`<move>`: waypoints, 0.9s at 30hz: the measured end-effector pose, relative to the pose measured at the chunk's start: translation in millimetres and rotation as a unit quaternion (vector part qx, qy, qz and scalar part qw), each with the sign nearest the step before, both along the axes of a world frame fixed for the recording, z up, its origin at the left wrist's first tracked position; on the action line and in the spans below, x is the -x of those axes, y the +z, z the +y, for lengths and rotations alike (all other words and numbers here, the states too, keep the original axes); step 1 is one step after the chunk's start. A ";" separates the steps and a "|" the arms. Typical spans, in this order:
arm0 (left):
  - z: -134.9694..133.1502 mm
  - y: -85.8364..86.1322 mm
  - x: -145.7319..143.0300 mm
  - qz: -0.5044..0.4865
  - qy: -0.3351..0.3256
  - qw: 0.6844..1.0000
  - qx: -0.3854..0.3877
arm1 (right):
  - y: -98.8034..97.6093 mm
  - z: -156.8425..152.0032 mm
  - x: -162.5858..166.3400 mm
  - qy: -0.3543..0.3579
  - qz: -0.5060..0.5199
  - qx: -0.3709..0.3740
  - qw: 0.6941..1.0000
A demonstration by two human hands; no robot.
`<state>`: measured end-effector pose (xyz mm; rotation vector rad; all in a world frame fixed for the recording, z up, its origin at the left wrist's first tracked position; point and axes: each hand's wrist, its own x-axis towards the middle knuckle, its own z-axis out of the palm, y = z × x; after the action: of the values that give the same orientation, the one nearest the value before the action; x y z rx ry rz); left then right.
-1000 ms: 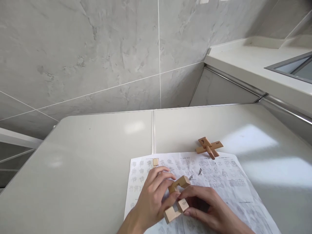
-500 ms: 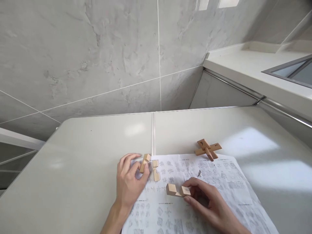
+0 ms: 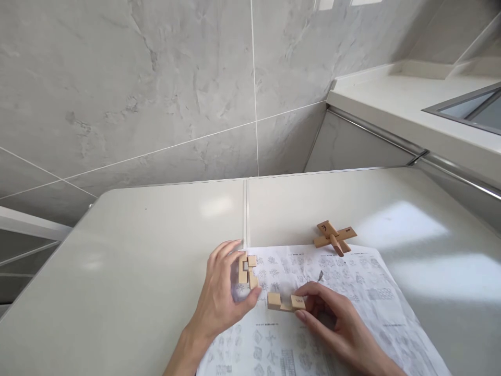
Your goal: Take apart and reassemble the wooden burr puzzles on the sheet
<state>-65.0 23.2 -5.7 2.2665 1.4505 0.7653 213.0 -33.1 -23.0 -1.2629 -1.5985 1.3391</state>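
Two notched wooden puzzle pieces lie side by side on the printed sheet, their notches facing each other. My left hand (image 3: 223, 292) spans this pair, its index finger at the top of the left piece (image 3: 242, 275) and its thumb against the lower end of the right piece (image 3: 253, 282). Between finger and thumb, my right hand (image 3: 332, 316) grips the right end of another notched wooden puzzle piece (image 3: 274, 301), which bears a dark printed mark. That piece is level, with its wide notch facing up. Farther back rests a cross-shaped assembly of numbered wooden pieces (image 3: 332, 239).
Beneath both hands is a creased sheet of paper (image 3: 270, 334) printed with small puzzle diagrams. A small dark scrap (image 3: 320, 275) sits on it. The white table (image 3: 156, 250) has a seam down its middle, and a tiled wall (image 3: 176, 78) stands behind.
My left hand has moved right and set its notched piece down beside the other one; its thumb now reaches that second piece. My right hand still holds its piece, now slightly turned.
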 end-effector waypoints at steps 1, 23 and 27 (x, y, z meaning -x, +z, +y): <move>-0.7 -0.2 0.2 0.002 -0.023 0.999 0.026 | 0.0 0.1 0.3 -0.002 0.005 0.000 1.000; -18.3 2.2 -29.3 0.014 -0.134 0.989 0.051 | -14.4 -5.4 9.2 -0.071 -0.117 -0.115 0.984; -21.6 4.7 -35.9 0.015 -0.141 0.988 0.053 | -11.2 -4.2 9.9 -0.021 -0.151 -0.149 0.977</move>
<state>-29.1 1.5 -1.0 2.3405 1.1189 0.5552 203.1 -37.2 -34.2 -1.3480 -1.8848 0.8689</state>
